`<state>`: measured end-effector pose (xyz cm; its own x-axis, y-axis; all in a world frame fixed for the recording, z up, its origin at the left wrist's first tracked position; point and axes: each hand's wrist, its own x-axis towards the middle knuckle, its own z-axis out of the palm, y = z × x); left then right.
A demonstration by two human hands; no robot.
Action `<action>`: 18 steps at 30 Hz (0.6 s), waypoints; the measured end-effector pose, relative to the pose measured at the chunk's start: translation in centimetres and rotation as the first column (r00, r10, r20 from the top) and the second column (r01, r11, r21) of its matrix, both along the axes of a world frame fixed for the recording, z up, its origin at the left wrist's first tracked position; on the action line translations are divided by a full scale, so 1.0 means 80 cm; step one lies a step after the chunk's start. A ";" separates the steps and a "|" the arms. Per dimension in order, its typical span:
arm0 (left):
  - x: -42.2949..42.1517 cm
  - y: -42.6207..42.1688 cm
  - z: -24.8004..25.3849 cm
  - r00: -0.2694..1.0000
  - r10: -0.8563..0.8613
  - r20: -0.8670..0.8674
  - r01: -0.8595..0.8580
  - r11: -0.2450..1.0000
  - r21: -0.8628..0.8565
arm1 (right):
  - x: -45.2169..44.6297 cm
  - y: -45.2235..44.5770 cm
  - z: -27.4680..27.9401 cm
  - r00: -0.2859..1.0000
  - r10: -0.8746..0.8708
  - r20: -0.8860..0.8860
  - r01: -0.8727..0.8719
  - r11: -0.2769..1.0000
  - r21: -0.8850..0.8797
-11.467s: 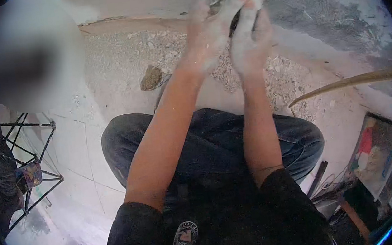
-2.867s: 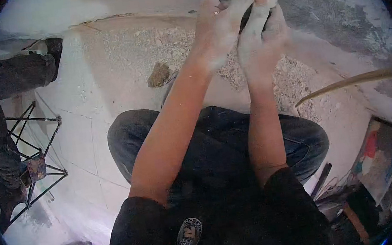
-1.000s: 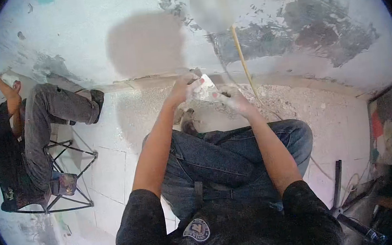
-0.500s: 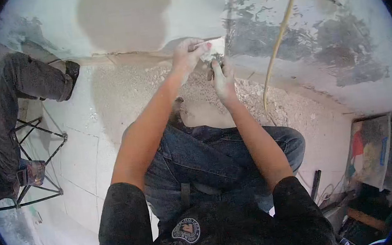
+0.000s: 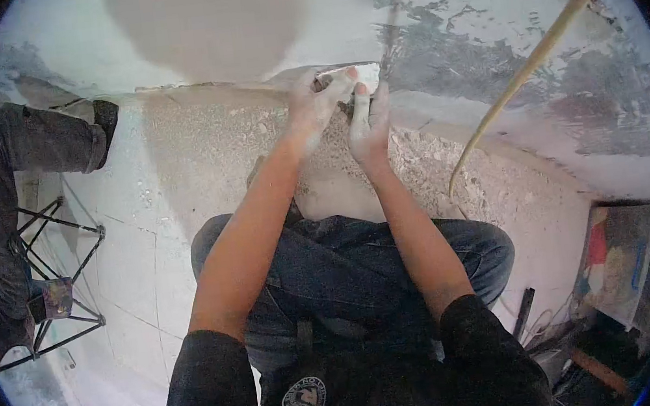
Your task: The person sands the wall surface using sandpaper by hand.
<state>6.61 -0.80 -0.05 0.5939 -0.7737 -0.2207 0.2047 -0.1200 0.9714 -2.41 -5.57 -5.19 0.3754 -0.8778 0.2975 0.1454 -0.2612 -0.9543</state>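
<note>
The 2 dust-whitened bare hands come together at the foot of the white wall with rough grey patches (image 5: 337,11), both on a flat, roughly rectangular white-faced piece (image 5: 370,78) with a dark far edge. The left hand (image 5: 311,111) has its fingers closed on the piece's left part, thumb laid across the face; the right hand (image 5: 369,123) grips from the near side, thumb pressed up onto it — the fingers underneath are mostly hidden. Whether the far edge touches the wall, I cannot tell. Below the hands, pale crumbled debris (image 5: 424,161) covers the floor in front of the person's dark blue jeans (image 5: 354,251). A long, thin yellowish cord (image 5: 514,84) slants down on the right — well apart from the hands. At far left, a co-worker's dark grey trouser leg (image 5: 45,137) extends above a black metal-framed stool (image 5: 94,231).
</note>
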 end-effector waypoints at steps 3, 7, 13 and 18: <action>-0.010 -0.002 -0.002 0.996 0.054 -0.065 -0.056 0.998 -0.027 | -0.005 -0.002 0.002 0.996 0.002 -0.089 0.000 1.000 0.015; -0.016 0.002 0.007 0.974 0.022 -0.225 -0.016 1.000 0.027 | -0.002 0.000 -0.007 0.994 -0.071 -0.086 0.060 0.990 -0.125; -0.014 -0.005 -0.005 0.966 0.007 -0.258 0.000 1.000 0.029 | -0.002 0.000 -0.009 0.988 -0.048 -0.149 0.043 0.998 -0.035; -0.012 -0.006 -0.008 0.953 -0.035 -0.302 0.034 0.999 -0.008 | -0.004 -0.003 -0.003 0.979 -0.040 -0.202 0.030 0.998 -0.053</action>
<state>5.66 -1.30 -0.69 0.4729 -0.7932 -0.3836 0.4847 -0.1294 0.8651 -2.74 -5.81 -5.40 0.4016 -0.8776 0.2619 -0.0596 -0.3104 -0.9487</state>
